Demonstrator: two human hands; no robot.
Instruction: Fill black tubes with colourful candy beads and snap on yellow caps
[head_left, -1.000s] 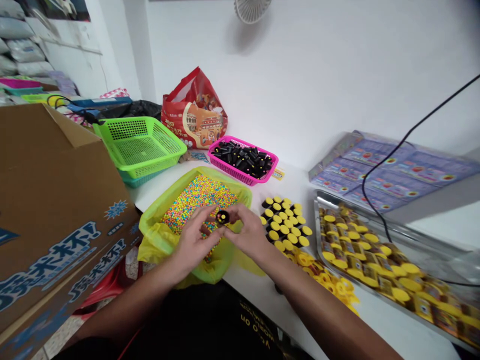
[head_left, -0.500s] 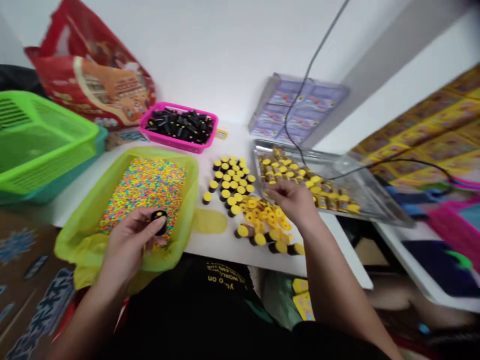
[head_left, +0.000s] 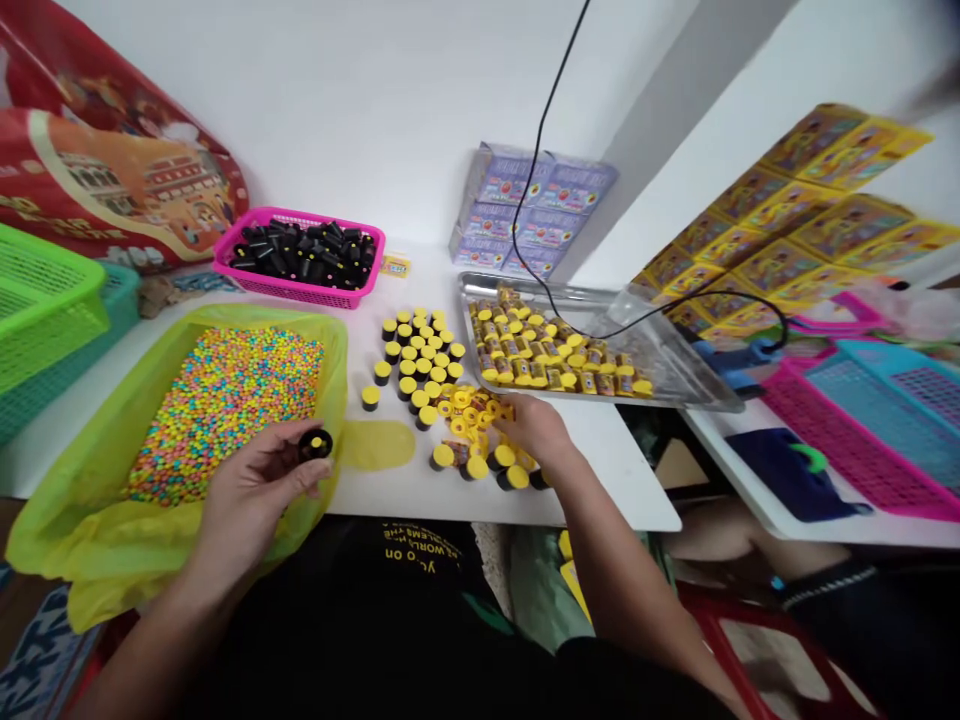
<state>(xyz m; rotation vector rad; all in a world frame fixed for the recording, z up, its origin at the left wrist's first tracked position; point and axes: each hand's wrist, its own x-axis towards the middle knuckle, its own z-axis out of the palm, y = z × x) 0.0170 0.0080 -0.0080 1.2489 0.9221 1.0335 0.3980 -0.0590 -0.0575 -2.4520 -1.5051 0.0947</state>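
My left hand is closed round a small black tub, its open end facing me and a yellow spot inside. It hovers over the near right edge of the yellow-lined bin of colourful candy beads. At the pile of yellow ring-shaped caps, my right hand has its fingers curled down among them; the fingertips are partly hidden, and I cannot make out what they hold. Black tubs with yellow lids stand in a group left of the caps, and several more stand in front.
Behind the bin sits a pink basket of black tubs. A metal tray holds yellow-lidded jars, with a black cable hanging over it. Purple boxes lean on the wall. Another person's leg shows at right.
My right hand has moved from the tray's near edge down to the yellow caps. My left hand still holds the black tub, now turned with its opening towards me. The view has swung right.
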